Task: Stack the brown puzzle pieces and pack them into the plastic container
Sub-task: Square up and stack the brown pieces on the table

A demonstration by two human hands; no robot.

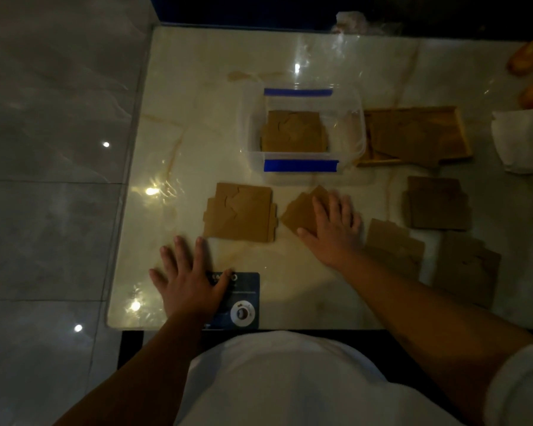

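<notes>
The right hand [336,222] is laid flat, fingers spread, on a tilted pile of pieces [299,210] at the frame centre; nothing is clamped. The left hand [188,278] rests open on the tabletop [197,118]. 1 stack [294,132] is already seen in the container [359,130]. The pieces are judged thin, stiff and light; the edges should be taken.
</notes>
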